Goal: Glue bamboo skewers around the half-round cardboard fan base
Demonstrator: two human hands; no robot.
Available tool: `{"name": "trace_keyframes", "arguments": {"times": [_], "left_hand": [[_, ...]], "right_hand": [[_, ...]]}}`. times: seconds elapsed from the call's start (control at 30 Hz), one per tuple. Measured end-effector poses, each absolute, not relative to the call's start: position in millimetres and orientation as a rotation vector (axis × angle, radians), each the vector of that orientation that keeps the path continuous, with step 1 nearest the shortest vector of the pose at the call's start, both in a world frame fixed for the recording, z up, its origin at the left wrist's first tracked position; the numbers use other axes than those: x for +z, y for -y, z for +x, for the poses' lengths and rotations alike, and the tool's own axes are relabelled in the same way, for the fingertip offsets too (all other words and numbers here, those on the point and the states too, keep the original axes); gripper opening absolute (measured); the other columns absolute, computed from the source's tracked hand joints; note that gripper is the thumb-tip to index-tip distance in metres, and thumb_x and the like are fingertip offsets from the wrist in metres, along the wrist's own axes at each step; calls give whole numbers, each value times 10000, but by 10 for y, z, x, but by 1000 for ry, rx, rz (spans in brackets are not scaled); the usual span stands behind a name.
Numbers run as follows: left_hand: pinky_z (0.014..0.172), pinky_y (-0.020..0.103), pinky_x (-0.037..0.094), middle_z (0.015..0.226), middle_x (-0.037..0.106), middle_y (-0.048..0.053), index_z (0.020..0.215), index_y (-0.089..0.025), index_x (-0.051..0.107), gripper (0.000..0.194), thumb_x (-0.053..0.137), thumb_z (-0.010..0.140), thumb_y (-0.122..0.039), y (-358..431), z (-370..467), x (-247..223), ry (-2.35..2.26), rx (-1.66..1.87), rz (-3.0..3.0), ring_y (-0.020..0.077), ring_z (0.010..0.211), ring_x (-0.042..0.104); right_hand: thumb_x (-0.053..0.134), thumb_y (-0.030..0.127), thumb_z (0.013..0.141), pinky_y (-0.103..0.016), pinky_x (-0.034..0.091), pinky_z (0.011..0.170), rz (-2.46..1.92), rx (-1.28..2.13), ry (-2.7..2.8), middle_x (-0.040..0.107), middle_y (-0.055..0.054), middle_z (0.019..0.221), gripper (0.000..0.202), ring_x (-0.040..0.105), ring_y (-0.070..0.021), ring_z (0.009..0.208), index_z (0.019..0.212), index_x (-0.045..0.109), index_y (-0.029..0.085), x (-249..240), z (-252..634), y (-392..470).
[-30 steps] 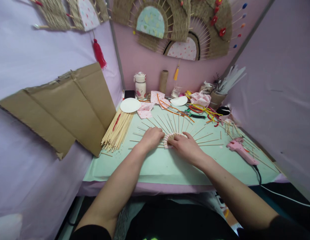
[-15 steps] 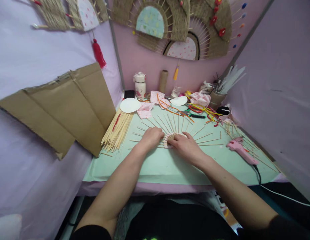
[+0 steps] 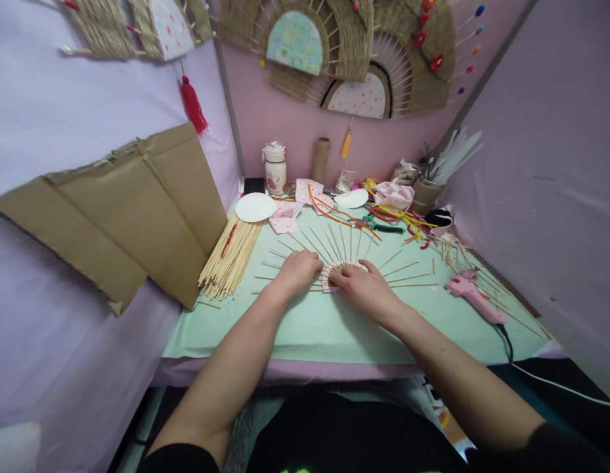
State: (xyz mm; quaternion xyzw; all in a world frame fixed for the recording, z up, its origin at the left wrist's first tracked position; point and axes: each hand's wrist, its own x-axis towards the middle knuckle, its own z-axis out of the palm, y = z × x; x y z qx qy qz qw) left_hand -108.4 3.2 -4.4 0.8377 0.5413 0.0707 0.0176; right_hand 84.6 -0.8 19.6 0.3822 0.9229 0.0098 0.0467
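Head view, listed left to right across the mint-green surface. Against the left wall we note a folded sheet of cardboard leaning above the surface's left edge. Beside it, along the left edge, lies a bundle of bamboo sticks, with a white paper disc resting over its far end. At the far edge stand a small white jar and a spool of twine, with scraps of pink patterned fabric just in front.

At the middle of the surface we record the half-round fan frame: a pink-edged hub with thin sticks radiating toward the far edge. Our left hand lies palm down on the sticks at the hub's left side, fingers curled loosely, pressing rather than grasping. Our right hand rests on the hub's right side, its fingertips meeting the hub's rim; whether this grip pinches a stick or merely presses, we cannot tell.

Toward the far right corner lie coloured pipe cleaners, a second white disc, and a cup of white strips. Near the right edge rests a pink glue gun, its cord running off the near right corner, with loose sticks scattered about it.
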Motion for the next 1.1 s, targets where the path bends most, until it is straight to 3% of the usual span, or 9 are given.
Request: {"name": "trace_keyframes", "arguments": {"times": [1.1], "left_hand": [[779,346,421,944,696,86,896,-172,729,207,522,901,-168,-6,-1076,-28,-1697,227,2600,239,920,609]], "right_hand": [[426,211,1015,-478,259,1098,1184,-23,-2843,670,-73,1097,273,606,-221,1080,1142,664,247,185,866,10]]}}
